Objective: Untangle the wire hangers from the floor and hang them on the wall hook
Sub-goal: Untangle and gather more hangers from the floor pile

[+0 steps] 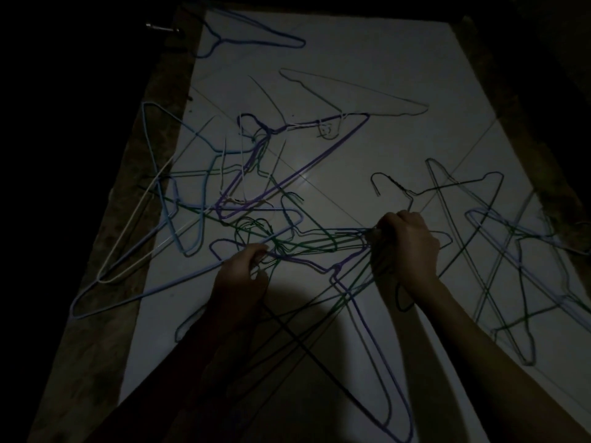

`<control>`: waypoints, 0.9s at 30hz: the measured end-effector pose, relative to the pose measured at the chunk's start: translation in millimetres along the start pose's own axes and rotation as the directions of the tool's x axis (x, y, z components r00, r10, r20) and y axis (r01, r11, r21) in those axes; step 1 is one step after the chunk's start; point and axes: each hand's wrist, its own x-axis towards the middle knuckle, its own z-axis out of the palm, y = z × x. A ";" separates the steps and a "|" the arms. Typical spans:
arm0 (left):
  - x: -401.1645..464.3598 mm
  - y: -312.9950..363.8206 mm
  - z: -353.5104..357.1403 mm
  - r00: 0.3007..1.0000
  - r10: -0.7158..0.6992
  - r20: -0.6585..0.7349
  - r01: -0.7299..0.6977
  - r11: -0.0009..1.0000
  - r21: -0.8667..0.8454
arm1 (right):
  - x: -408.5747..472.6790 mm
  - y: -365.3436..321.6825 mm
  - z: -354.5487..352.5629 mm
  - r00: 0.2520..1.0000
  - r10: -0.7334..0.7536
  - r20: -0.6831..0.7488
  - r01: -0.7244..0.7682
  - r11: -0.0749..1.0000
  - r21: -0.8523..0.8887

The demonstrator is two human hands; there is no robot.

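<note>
blue hanger beside metal bolt

A tangle of wire hangers lies on the floor, spread from its left edge across the middle to the near edge. The left hand grips wires near the middle of the tangle; the right hand grips a bunch of wires just to its right. A second heap of hangers lies along the floor's right edge. One hanger lies alone at the far left corner, another behind the tangle, well apart from the hands. A metal hook sits beyond the far left corner
</note>
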 end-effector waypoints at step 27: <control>-3.6 -11.5 9.6 0.980 0.164 0.112 -0.166 0.986 0.006 | -8.3 32.1 13.5 0.997 -0.035 0.068 0.027 0.993 0.111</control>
